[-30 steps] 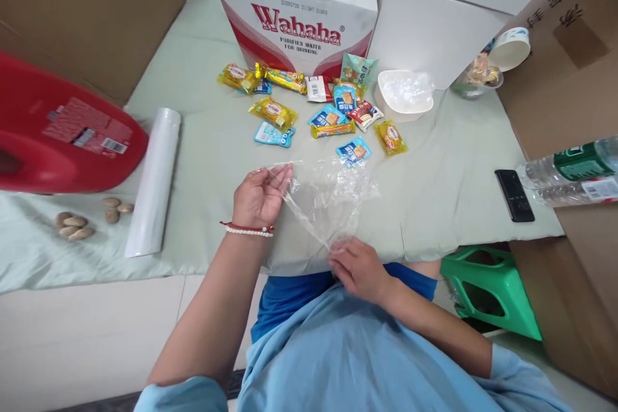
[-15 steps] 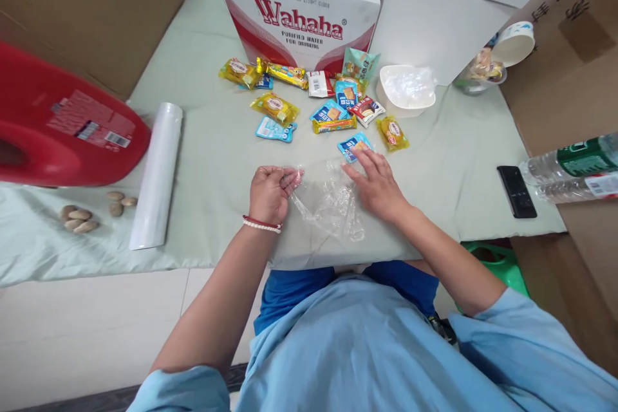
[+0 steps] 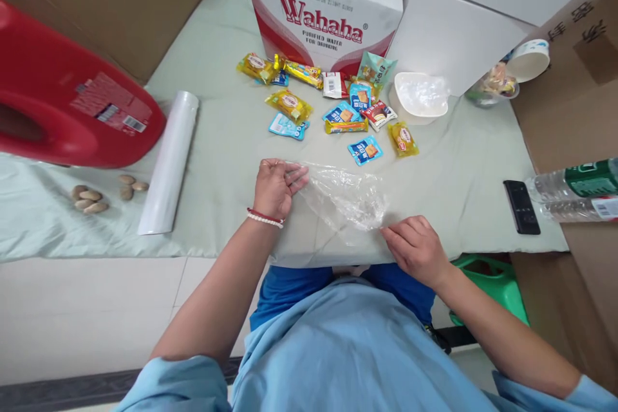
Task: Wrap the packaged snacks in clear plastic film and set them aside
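Observation:
A thin, clear plastic bag (image 3: 345, 196) lies crumpled on the cloth-covered table, stretched between my hands. My left hand (image 3: 276, 188), with beaded bracelets at the wrist, pinches its upper left edge. At the lower right corner, the closed fingertips of my right hand (image 3: 414, 246) grip the film near the table's front edge. Just beyond the bag lies a blue snack packet (image 3: 365, 150). Behind it are several more wrapped snacks, among them a yellow packet (image 3: 403, 140), a long yellow bar (image 3: 346, 126) and a red and white packet (image 3: 379, 114).
A white plastic tub (image 3: 419, 100) stands right of the snacks, before a Wahaha carton (image 3: 323, 19). Leftward are a white film roll (image 3: 168, 164), a red jug (image 3: 91, 103) and several stones (image 3: 89, 196). A phone (image 3: 521, 207) and plastic bottles (image 3: 579, 180) lie at right.
My right hand has moved down and right from beside the blue packet and closed on the bag's corner. The bag is spread wider. The view has shifted slightly.

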The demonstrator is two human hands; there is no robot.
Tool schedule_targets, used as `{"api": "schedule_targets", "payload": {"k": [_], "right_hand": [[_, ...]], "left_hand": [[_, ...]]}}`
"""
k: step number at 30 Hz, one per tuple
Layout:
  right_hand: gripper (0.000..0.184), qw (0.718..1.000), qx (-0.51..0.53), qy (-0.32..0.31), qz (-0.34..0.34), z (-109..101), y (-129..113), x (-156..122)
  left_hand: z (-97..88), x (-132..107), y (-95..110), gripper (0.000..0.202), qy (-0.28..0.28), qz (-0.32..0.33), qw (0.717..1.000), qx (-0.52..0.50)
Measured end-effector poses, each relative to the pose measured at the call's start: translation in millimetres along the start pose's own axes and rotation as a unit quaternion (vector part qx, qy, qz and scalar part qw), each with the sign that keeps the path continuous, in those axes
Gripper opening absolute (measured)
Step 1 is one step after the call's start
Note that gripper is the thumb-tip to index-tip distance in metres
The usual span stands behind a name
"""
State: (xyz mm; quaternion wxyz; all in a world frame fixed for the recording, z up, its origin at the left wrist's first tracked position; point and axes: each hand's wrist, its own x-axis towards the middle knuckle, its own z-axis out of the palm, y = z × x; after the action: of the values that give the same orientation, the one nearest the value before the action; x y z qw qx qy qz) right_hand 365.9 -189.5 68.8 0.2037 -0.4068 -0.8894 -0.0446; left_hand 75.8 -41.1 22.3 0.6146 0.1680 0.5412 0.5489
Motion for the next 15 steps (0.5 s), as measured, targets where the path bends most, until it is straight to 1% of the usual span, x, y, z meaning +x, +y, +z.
{"api": "schedule_targets", "payload": {"k": [1,3,5,6,7,8,9,10,11,12,13,14,15], "right_hand": [[0.02,1.0,0.009,-0.001,0.023,3,-3,-3],[0.016,0.996,0.067,-0.031,0.047,4,-9,-4],[0.014,0.98,0.178,-0.073,0.055,-3,-9,1],[0.014,0.968,0.23,-0.078,0.068,-9,-5,6],[0.015,0.958,0.263,-0.068,0.09,-15,1,10],[0.019,0.953,0.275,-0.047,0.119,-21,9,15],[0.027,0.952,0.267,-0.026,0.147,-25,18,20],[0.039,0.955,0.247,-0.02,0.165,-27,28,23],[0.052,0.959,0.224,-0.031,0.171,-25,37,26],[0.065,0.962,0.206,-0.055,0.168,-19,45,27],[0.074,0.963,0.195,-0.084,0.163,-11,50,26],[0.077,0.963,0.191,-0.108,0.157,0,54,25],[0.075,0.962,0.192,-0.119,0.151,12,56,23]], "left_hand": [[-1.3,-3,2,0.026,-0.01,-0.01,1.0,0.007],[-3.4,-10,6,0.036,-0.045,-0.029,0.998,0.016],[-3.9,-17,7,0.05,-0.074,-0.033,0.996,0.03],[-3.6,-20,6,0.058,-0.079,-0.027,0.996,0.042],[-3.0,-23,4,0.068,-0.078,-0.017,0.995,0.058],[-2.6,-24,0,0.078,-0.073,-0.007,0.994,0.076],[-2.4,-25,-3,0.086,-0.064,0.002,0.993,0.097],[-2.8,-26,-6,0.091,-0.053,0.011,0.991,0.122],[-4.0,-27,-8,0.093,-0.038,0.025,0.987,0.155],[-5.7,-29,-9,0.094,-0.018,0.052,0.979,0.196],[-7.9,-32,-8,0.095,0.006,0.097,0.965,0.245],[-10.1,-37,-5,0.095,0.029,0.159,0.942,0.295],[-11.5,-43,-1,0.094,0.045,0.23,0.911,0.339]]}}
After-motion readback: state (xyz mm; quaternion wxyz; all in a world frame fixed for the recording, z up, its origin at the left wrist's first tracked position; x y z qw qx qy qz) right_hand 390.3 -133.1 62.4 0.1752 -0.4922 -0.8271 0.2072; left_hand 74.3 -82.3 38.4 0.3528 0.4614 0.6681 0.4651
